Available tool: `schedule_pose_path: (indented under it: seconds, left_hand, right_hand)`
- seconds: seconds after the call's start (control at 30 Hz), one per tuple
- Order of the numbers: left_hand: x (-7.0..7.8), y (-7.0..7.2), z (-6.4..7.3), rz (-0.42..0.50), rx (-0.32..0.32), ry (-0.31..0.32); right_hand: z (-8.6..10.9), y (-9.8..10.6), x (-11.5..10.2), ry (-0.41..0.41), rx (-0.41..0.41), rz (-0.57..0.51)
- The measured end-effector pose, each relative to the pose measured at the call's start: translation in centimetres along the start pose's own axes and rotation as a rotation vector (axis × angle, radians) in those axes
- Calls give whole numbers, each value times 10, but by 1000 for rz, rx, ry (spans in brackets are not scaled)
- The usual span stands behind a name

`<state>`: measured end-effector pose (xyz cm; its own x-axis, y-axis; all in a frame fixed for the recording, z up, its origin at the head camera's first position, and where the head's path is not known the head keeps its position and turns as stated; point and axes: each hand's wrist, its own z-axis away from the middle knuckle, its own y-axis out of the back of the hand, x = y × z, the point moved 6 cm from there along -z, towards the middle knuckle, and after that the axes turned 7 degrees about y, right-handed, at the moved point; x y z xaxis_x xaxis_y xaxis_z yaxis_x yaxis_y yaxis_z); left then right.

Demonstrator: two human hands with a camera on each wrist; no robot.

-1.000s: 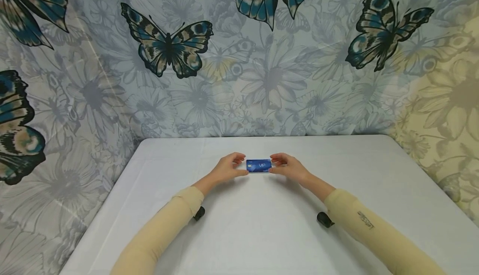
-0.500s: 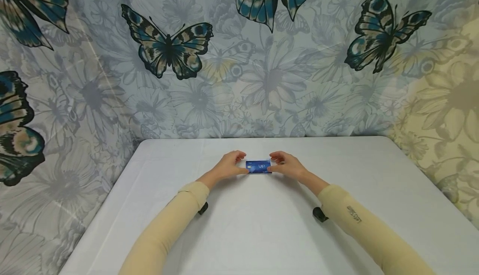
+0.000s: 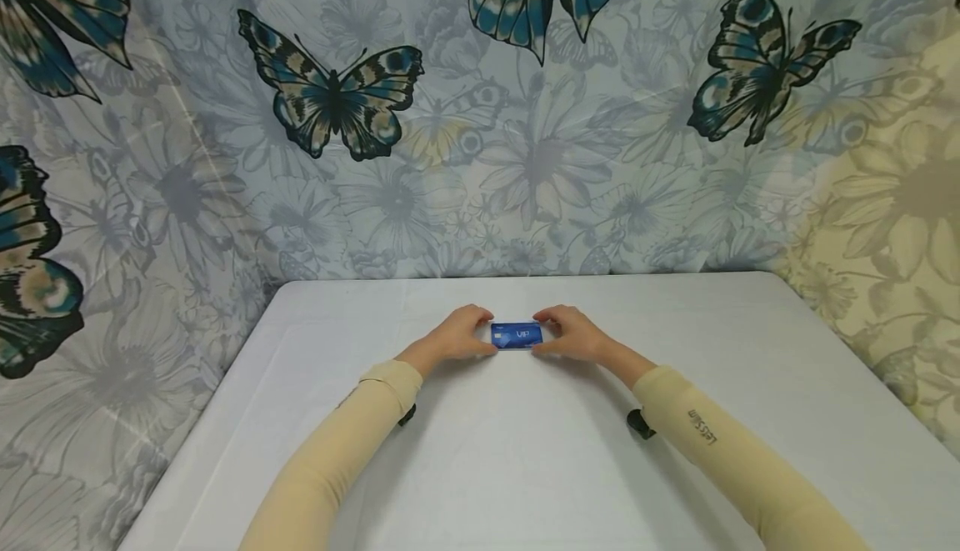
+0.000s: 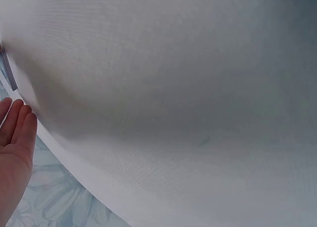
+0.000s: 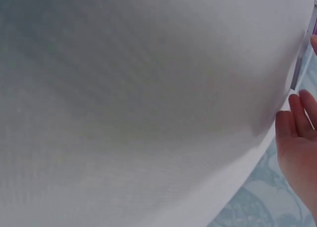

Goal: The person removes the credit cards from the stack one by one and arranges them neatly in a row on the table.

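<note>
A blue bank-style card (image 3: 516,336) printed "VIP" lies flat, face up, toward the back of the white table. Its layered edge in the left wrist view looks like a small stack of cards (image 4: 8,71). My left hand (image 3: 453,336) is at the left end, thumb at the near corner and relaxed fingers by the far corner. My right hand (image 3: 576,338) mirrors it at the right end. In the left wrist view the visible fingers (image 4: 22,123) lie just off the stack; in the right wrist view the fingers (image 5: 292,119) are close beside it.
The white table (image 3: 517,468) stretches toward me and to both sides. A butterfly-and-flower cloth (image 3: 525,159) hangs behind it. A small black device (image 3: 641,423) sits under the right forearm, and another black device (image 3: 407,415) under the left.
My right hand has shifted slightly left; its thumb has come off the card's face to the near edge. My left hand has barely moved. The card stays in nearly the same place.
</note>
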<state>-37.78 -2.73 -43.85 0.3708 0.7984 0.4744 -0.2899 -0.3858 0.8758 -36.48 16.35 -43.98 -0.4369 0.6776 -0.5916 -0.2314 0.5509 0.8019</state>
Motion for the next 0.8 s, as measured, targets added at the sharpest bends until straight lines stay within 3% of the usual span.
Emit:
schedule_pose_path:
  seconds: [0.4, 0.8]
  left_hand:
    - [-3, -4, -2, -35, -38, 13]
    - [-4, -2, 0, 18, -40, 10]
  right_hand:
    - [0, -1, 1, 17, -34, 44]
    - [-1, 0, 4, 55, -37, 29]
